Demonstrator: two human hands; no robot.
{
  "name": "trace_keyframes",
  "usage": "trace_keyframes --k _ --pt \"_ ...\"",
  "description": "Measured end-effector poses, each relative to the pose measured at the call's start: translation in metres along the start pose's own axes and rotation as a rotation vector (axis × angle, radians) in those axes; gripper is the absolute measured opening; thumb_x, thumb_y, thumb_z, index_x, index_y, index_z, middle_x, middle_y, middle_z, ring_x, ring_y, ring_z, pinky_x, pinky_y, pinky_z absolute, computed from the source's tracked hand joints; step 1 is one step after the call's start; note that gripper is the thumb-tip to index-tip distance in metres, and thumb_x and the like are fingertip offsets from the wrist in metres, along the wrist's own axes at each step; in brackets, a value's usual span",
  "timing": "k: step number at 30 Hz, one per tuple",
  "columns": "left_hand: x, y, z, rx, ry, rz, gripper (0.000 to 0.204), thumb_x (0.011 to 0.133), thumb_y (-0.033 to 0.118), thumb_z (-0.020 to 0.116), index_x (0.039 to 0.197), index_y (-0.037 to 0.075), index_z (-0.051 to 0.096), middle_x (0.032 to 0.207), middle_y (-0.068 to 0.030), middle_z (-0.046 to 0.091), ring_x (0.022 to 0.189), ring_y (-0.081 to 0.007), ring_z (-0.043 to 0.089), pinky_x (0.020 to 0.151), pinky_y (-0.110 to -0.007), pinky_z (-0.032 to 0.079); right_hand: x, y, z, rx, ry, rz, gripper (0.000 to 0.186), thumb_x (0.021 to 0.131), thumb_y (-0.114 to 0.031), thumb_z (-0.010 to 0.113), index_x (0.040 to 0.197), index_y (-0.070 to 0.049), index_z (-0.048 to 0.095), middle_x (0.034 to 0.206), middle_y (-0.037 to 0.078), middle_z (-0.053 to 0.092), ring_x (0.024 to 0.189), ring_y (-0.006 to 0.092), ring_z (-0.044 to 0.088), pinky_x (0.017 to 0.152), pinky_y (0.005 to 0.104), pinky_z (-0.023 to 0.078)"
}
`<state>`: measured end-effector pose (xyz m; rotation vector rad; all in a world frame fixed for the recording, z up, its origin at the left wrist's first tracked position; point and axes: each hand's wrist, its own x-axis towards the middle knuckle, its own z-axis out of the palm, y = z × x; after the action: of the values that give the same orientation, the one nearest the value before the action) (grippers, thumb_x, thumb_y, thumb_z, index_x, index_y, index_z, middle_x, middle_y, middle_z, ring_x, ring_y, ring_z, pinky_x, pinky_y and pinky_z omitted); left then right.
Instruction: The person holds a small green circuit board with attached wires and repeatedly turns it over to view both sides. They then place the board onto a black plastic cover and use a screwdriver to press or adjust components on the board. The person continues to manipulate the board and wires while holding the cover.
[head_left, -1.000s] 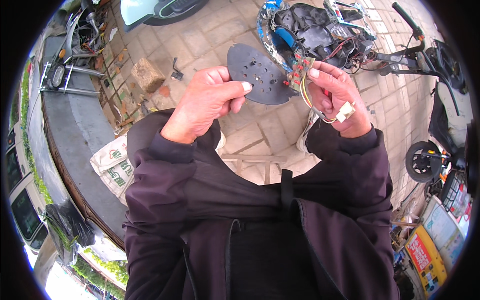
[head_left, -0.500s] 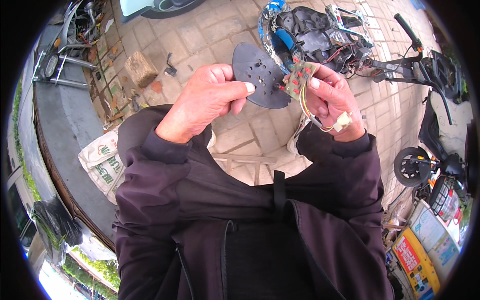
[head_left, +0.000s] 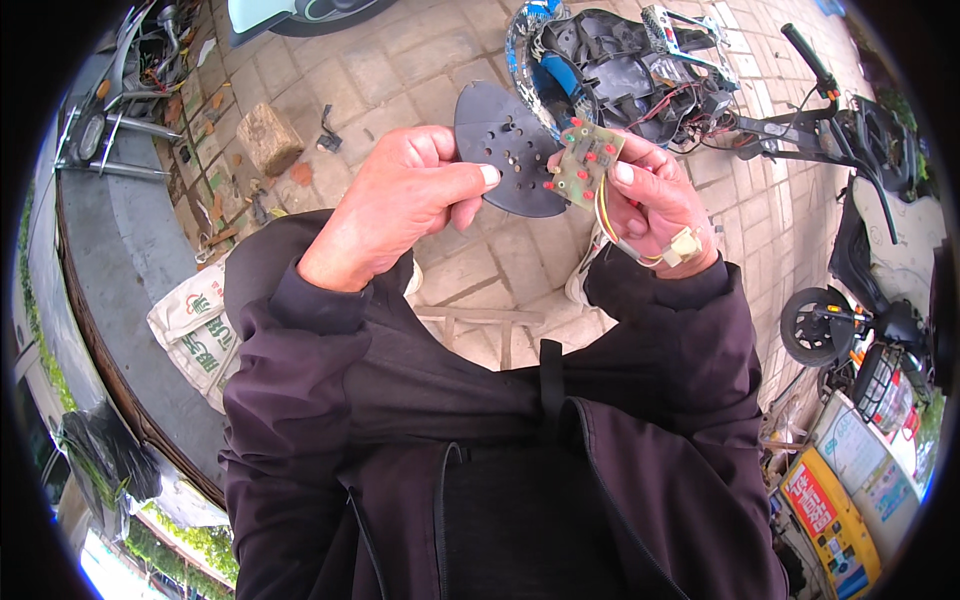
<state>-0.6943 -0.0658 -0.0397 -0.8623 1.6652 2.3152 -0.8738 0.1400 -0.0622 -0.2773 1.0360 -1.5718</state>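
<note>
Holding apiece: left hand (head_left: pixel 392 198), one perforated black plate (head_left: pixel 522 150) at twelve o'clock; right hand (head_left: pixel 664 205), one wired green circuit board (head_left: pixel 586 166) at one o'clock, connector (head_left: pixel 684 246) unmated, board not seated on plate.

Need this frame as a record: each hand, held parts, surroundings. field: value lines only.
left_hand: left hand grips black plate, thumb on its upper face
right_hand: right hand holds circuit board by its right side
plate: dark, curved outline, several holes
board: greenish, small red parts; wires lead to a pale connector
plate_board: edges overlap in view; contact unclear
ground: paving; wooden block, left
left_side: printed bag
upper_right: black plastic housing, exposed wiring nearby
</note>
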Motion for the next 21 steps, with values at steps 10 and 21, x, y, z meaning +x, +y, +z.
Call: trace_keyframes --k 10,21 --pt "-0.0014 -0.0006 0.0015 -0.015 0.01 0.021 0.012 0.093 0.014 0.066 0.096 0.003 0.068 0.064 0.002 0.06 0.05 0.0009 0.038 0.045 -0.019 0.024 -0.0007 0.001 -0.0008 0.099 -0.127 -0.061 0.05 0.091 -0.013 0.066 0.136 0.005 0.055 0.121 0.026 0.067 0.044 0.0001 0.033 0.054 0.0136 0.043" --pt "-0.0034 0.0025 -0.0001 -0.012 0.006 0.001 0.015 0.09 0.016 0.066 0.089 0.001 0.064 0.065 0.0012 0.059 0.053 -0.0014 0.04 0.048 -0.021 0.028 0.0017 -0.002 0.0041 -0.036 -0.061 -0.054 0.045 0.09 -0.01 0.069 0.132 0.003 0.06 0.119 0.018 0.07 0.052 -0.001 0.04 0.052 0.0146 0.037"
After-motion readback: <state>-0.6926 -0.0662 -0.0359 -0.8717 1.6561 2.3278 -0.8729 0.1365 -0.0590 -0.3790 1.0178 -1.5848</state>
